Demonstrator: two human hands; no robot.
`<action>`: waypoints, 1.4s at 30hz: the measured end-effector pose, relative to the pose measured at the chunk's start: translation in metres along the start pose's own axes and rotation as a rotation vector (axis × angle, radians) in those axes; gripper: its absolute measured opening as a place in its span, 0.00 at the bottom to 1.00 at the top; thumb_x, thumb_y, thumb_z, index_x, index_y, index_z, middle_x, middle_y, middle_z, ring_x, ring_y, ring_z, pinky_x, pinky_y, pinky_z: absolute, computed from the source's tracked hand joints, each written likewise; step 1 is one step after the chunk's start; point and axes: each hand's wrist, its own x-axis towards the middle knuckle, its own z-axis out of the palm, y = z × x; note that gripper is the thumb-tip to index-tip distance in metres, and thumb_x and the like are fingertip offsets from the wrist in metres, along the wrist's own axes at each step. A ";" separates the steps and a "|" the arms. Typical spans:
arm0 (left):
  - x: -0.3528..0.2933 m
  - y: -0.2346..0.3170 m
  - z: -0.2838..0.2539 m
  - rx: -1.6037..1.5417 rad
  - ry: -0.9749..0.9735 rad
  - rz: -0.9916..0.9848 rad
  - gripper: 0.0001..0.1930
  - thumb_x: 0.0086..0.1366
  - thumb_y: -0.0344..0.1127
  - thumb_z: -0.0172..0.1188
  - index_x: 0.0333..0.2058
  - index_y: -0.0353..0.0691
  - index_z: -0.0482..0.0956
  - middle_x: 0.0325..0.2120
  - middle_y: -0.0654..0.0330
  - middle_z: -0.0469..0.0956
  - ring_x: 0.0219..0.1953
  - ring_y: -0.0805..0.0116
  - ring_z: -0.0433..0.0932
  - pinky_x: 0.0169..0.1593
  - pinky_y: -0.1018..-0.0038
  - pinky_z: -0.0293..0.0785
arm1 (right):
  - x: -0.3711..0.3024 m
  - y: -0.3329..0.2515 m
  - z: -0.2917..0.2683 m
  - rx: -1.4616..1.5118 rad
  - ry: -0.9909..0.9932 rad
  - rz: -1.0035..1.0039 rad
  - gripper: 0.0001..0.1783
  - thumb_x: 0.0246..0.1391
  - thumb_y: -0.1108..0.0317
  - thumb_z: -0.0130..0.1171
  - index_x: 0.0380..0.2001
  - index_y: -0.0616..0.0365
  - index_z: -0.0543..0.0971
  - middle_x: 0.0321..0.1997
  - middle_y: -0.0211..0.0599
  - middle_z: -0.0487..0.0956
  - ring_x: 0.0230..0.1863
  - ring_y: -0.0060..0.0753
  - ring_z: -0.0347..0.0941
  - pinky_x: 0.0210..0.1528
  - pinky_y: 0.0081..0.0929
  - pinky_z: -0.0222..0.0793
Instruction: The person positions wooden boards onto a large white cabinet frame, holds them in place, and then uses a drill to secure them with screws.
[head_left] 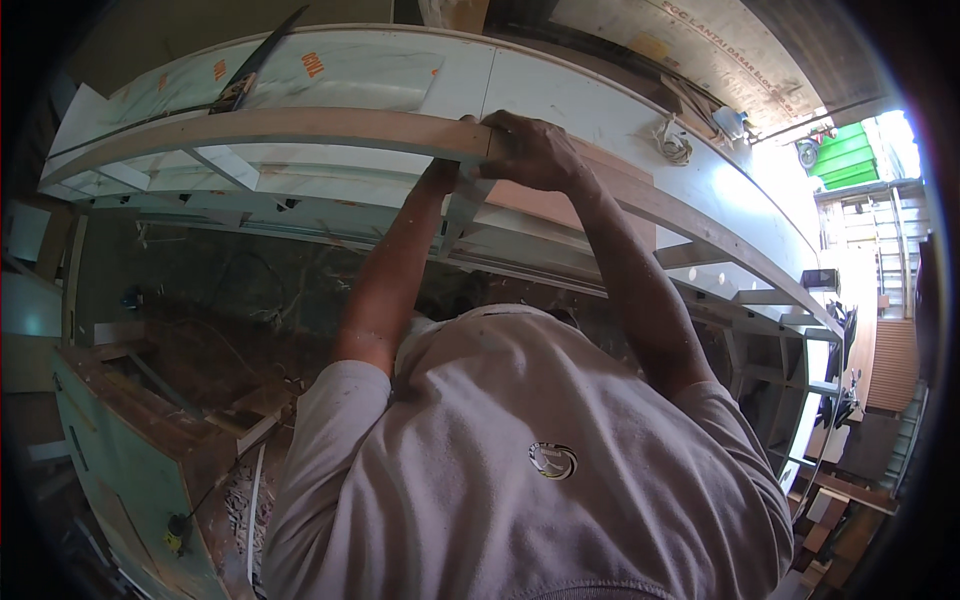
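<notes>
A long, pale wooden frame (pixel 330 125) with short crosspieces spans the view from left to right in front of me, bent by the lens. My right hand (pixel 540 152) is closed over its top rail near the middle, fingers curled across the wood. Just to the left, my left hand (pixel 447 172) reaches up from below at the same spot, by a crosspiece (pixel 462 215). The rail hides most of that hand, and a fingertip shows above the upper edge. A flat brown board (pixel 535 208) lies behind the frame, right of the hands.
Beyond the frame runs a white worktop (pixel 590 115) with a dark-bladed tool (pixel 262 58), perhaps a saw, and a white cable coil (pixel 673 143). A pale green cabinet (pixel 120 490) stands at lower left, with a small yellow tool (pixel 177 532) against it. Outside sits a green container (pixel 843 158).
</notes>
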 end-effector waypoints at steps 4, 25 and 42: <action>-0.001 -0.005 -0.012 -0.091 -0.092 -0.070 0.18 0.63 0.44 0.63 0.43 0.39 0.69 0.38 0.62 0.74 0.43 0.70 0.74 0.48 0.67 0.72 | -0.023 -0.005 0.000 0.502 0.314 -0.061 0.29 0.47 0.54 0.68 0.48 0.62 0.77 0.39 0.43 0.81 0.47 0.44 0.78 0.51 0.40 0.72; 0.036 0.004 -0.018 -0.977 -0.189 -0.834 0.16 0.70 0.41 0.48 0.34 0.34 0.77 0.25 0.52 0.81 0.27 0.64 0.81 0.41 0.71 0.77 | -0.143 0.086 0.076 0.499 -0.111 0.408 0.20 0.52 0.50 0.66 0.29 0.59 0.82 0.27 0.43 0.82 0.31 0.39 0.82 0.36 0.34 0.75; 0.065 0.047 -0.024 -0.839 -0.297 -1.185 0.25 0.69 0.50 0.46 0.26 0.33 0.78 0.23 0.54 0.79 0.26 0.68 0.76 0.38 0.73 0.73 | -0.231 0.178 0.030 0.897 0.194 1.229 0.15 0.60 0.57 0.61 0.34 0.60 0.83 0.30 0.33 0.82 0.29 0.24 0.76 0.32 0.28 0.73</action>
